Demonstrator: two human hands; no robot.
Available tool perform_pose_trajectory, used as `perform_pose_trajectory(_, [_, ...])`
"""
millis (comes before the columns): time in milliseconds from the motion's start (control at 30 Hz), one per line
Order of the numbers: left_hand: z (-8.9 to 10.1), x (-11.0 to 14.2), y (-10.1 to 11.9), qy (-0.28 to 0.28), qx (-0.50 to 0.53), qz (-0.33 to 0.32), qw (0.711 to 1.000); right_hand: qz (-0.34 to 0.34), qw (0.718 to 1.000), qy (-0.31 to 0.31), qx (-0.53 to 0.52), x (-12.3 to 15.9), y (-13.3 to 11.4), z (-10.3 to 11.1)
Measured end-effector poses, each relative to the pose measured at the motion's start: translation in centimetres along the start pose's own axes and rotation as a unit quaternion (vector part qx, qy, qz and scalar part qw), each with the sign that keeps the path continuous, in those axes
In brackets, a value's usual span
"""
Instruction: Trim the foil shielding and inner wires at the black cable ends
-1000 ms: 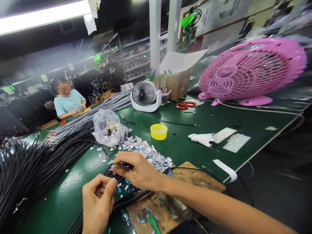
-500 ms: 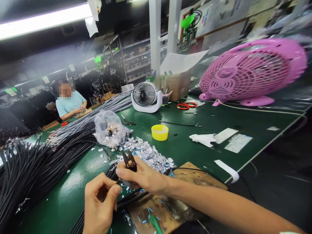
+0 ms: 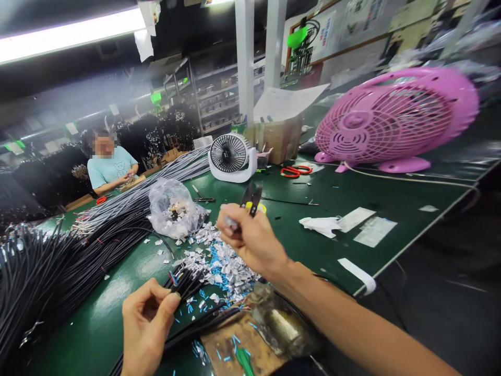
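My left hand (image 3: 151,318) pinches the end of a black cable (image 3: 175,287) between thumb and forefinger; short coloured wires, red and blue among them, stick out of its tip. Raised to the right of it, my right hand (image 3: 250,237) is closed round a pair of thread snips (image 3: 251,198), whose dark blades point up past the fist. Something silvery shows at its fingertips, too blurred to name. Under and between the hands lie a heap of silver foil scraps (image 3: 235,266), bits of blue insulation (image 3: 216,261) and more black cables (image 3: 195,328).
Bundled black cables (image 3: 97,248) fill the left. Behind the heap are a clear plastic bag (image 3: 172,201), a white fan (image 3: 230,156) and red-handled scissors (image 3: 296,171). A pink fan (image 3: 391,122) stands right. Near me is a worn board (image 3: 230,339). Another person (image 3: 113,167) works across the table.
My right hand has moved up and right with the snips, away from the cable end. My left hand has shifted slightly left and down, still pinching the cable, and its coloured wires now show.
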State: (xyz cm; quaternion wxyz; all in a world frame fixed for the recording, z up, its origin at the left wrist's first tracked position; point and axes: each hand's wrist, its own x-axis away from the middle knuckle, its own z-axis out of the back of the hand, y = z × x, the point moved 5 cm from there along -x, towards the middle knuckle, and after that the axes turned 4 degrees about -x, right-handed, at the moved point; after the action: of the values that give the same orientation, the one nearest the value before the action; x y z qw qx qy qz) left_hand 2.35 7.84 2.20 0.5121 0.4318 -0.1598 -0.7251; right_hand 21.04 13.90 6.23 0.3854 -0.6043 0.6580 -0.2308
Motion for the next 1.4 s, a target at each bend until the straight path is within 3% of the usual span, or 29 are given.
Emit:
perform_pose_trajectory(33, [0.0,-0.1,-0.9,-0.013,0.036,0.054,0.998,0.03,0.999,0.002,0.042,-0.1,-0.2,0.0])
perform_pose_trajectory(100, [-0.3,-0.1,-1.9,-0.055,0.083,0.132,0.986,0.047,0.984,-0.075,0.156,0.3,0.2,-1.0])
perform_pose_trajectory(167, [-0.4,-0.1,-1.8,-0.065,0.096,0.171,0.978,0.093,0.957,-0.121,0.246,1.1,0.4,-2.0])
perform_pose_trajectory(333, [0.6,0.4,1.4,0.049,0.051,0.113,0.991,0.197,0.895,-0.204,0.345,2.8,0.6,-3.2])
perform_pose_trajectory(500, [0.8,0.8,3.4,0.082,0.01,0.092,0.992,0.36,0.83,-0.264,0.335,4.2,0.6,-2.8])
perform_pose_trajectory(600, [0.9,0.8,4.1,0.112,-0.043,0.033,0.992,0.383,0.802,-0.317,0.33,5.0,1.0,-2.9])
perform_pose_trajectory(667, [1.0,0.9,4.3,0.139,-0.084,0.017,0.987,0.356,0.83,-0.288,0.317,4.8,0.8,-2.8])
perform_pose_trajectory(733, [1.1,1.1,4.5,0.162,-0.131,0.01,0.978,0.307,0.878,-0.198,0.31,4.0,0.4,-2.4])
perform_pose_trajectory(800, [1.3,1.3,4.9,0.187,-0.179,-0.021,0.966,0.229,0.909,-0.14,0.319,3.3,0.4,-2.2])
perform_pose_trajectory(833, [1.4,1.4,5.2,0.197,-0.203,-0.051,0.958,0.181,0.916,-0.141,0.328,3.0,0.7,-2.3])
perform_pose_trajectory(967, [1.4,1.5,6.3,0.229,-0.269,-0.142,0.925,0.031,0.916,-0.206,0.344,2.7,2.2,-2.8])
perform_pose_trajectory(1100, [1.2,1.4,7.1,0.259,-0.304,-0.184,0.898,-0.006,0.928,-0.217,0.302,2.7,2.7,-2.6])
perform_pose_trajectory(1200, [0.9,1.4,7.1,0.249,-0.277,-0.18,0.91,-0.001,0.933,-0.212,0.289,2.7,2.8,-2.4])
perform_pose_trajectory(1400, [0.3,1.7,6.3,0.229,-0.224,-0.114,0.94,-0.035,0.939,-0.237,0.248,2.4,3.4,-2.3])
